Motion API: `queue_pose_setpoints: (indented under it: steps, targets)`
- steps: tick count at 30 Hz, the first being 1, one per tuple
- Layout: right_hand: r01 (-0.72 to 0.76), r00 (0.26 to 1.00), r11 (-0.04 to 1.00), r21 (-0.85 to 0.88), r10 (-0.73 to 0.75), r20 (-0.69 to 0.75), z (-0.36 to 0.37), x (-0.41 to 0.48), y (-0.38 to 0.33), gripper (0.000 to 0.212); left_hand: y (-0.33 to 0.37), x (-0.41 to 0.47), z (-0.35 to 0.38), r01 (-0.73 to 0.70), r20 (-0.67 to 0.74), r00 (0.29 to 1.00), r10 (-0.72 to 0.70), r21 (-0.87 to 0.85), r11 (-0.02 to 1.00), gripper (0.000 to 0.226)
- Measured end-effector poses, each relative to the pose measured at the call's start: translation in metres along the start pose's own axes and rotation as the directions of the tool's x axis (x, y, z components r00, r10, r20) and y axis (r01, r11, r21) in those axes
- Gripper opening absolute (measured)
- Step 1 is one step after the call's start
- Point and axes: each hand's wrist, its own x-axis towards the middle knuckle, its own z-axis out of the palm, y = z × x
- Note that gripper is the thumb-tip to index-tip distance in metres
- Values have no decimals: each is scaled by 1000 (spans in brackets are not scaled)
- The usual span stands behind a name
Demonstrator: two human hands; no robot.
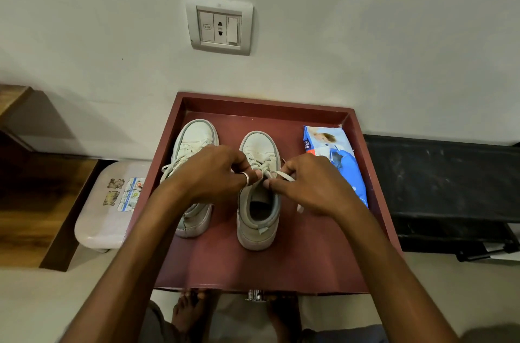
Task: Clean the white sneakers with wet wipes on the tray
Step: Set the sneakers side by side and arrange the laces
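Head view: both hands, left (216, 171) and right (309, 185), are pinching the laces (277, 174) of one sneaker (260, 219) on the tray (281, 269); wipes pack (337, 162) lying unopened beside it, cleaning apparently not yet begun.

A single wide-angle view looks from the person's head, forward and steeply down. It sits close above both hands, the left hand (213, 171) and the right hand (311, 185), with the forearms running in from the bottom corners. Under the hands lies the dark red rectangular wooden tray (281, 266); beyond them the view faces a pale painted wall (365, 33) with a white switch-and-socket plate (219, 24). Edges bend outward.
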Motion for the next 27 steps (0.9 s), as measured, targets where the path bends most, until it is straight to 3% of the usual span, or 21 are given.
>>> queue_pose_setpoints:
  steps: [8,13,16,18,21,23,25,27]
  targets:
    - [16,998,956,-291,-35,-60,9,-8,-17,27,2,3,10,-78,-98,993,72,-55,995,20]
    - [25,981,937,-348,-90,-171,16,-12,-24,22,4,1,10,-89,-88,993,84,-49,995,6]
    - [6,980,942,-335,-72,-183,19,-10,-23,27,-1,4,10,-61,-61,996,64,56,997,28]
    - [15,985,946,-322,-69,-156,19,-9,-22,22,-8,7,12,-17,-199,979,43,128,992,34]
    - [13,992,950,-311,-50,-113,15,-8,-22,16,-17,6,12,69,-473,879,64,260,963,29]
    - [10,993,952,-306,-45,-107,15,-9,-22,16,-17,4,12,162,-577,816,32,281,946,31]
    - [14,994,953,-302,-47,-102,15,-9,-23,17,-14,6,14,180,-596,802,-40,178,967,29]
    - [14,994,954,-300,-45,-95,16,-8,-23,20,-10,7,18,116,-553,825,-116,-36,993,21]
